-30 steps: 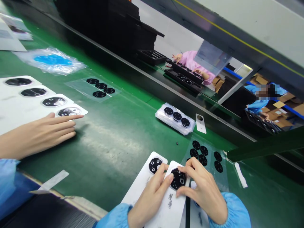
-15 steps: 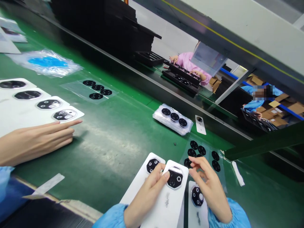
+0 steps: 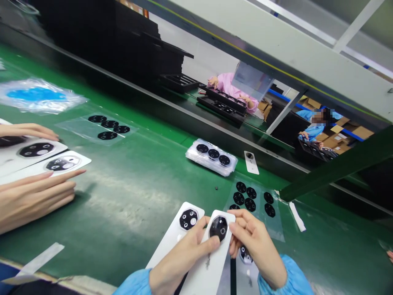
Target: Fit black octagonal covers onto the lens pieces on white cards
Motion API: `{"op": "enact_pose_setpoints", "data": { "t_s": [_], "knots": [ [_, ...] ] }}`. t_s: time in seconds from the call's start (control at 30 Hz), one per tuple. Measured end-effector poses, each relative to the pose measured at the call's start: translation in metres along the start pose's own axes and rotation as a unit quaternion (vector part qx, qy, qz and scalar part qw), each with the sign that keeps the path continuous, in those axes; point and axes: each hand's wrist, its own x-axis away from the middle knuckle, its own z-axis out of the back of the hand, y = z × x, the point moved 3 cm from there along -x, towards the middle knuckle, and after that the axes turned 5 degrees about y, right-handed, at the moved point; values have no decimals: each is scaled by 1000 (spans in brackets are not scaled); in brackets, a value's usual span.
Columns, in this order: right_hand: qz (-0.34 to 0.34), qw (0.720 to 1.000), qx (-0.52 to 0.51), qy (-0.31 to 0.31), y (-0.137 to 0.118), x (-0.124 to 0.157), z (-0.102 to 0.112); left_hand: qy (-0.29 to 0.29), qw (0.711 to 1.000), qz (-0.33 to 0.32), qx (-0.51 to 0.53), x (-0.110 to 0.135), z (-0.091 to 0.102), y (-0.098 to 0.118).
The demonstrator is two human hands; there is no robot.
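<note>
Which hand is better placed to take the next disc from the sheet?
Right, likely: right hand pinches the cover at its top edge, just below the sheet; left hand carries the cover, thumb at the lens.

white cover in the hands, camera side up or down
Up: the white cover shows its black camera ring between left hand and right hand.

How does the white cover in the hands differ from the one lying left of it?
The held cover is gripped by the left hand and right hand; the flat cover lies on the belt. The held cover's camera disc looks dark; the flat cover's shows white circles. Both are white with octagonal discs.
</note>
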Motion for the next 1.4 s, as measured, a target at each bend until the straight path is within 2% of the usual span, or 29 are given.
{"op": "enact_pose_setpoints", "data": {
  "t_s": [0.17,0.5,0.57,0.67,0.8,1.0,1.17,1.4],
  "knots": [
    [9,1000,23,-14,-4,1,-2,1,1000,-7,1,-1,-3,3],
    [13,999,39,-18,-7,4,-5,-76,997,-27,20,-1,-15,14],
    [-1,999,47,-14,-7,3,-7,-64,998,-14,19,-1,-14,13],
    [-18,998,64,-10,-5,3,-9,-16,1000,7,7,-1,-8,8],
    [10,995,96,2,-3,6,-12,14,999,-18,-40,-3,-5,5],
    [43,987,153,28,-3,8,-12,-21,999,-22,-18,-4,-13,8],
    [28,995,97,-10,-5,2,-13,-90,995,-25,41,0,-23,18],
    [13,998,52,-18,-3,-1,-15,-98,995,-17,29,-1,-24,17]
  ]
}}
